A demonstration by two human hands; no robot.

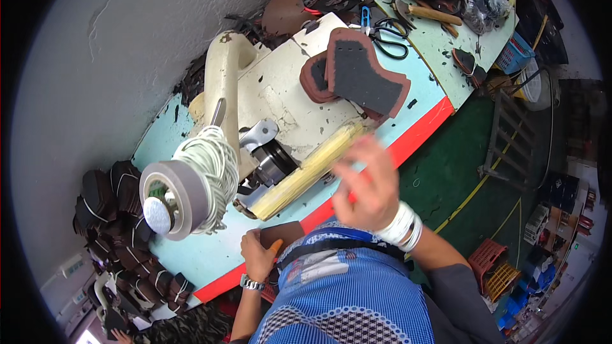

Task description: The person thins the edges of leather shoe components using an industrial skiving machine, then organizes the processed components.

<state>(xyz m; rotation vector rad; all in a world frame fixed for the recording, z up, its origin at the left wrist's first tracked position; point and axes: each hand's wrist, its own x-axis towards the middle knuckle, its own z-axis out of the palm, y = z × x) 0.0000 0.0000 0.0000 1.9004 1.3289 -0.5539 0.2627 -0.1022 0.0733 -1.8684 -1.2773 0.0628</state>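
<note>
My left hand is closed on the edge of a brown flat piece, low in front of the bench's red edge. Something orange shows at its thumb; whether a cover or a tool, I cannot tell. My right hand, blurred by motion, hovers over the bench edge beside a yellowish padded bar. Its fingers look apart, with nothing visible in them. The bar lies along the front of a cream machine with a dark round wheel. Beyond it lie stacked dark pieces with reddish-brown borders.
Scissors and a wooden-handled hammer lie at the far right. A roll of tape and wound white cord jut up close on the left. Tied brown bundles are piled beyond. A metal trolley stands right.
</note>
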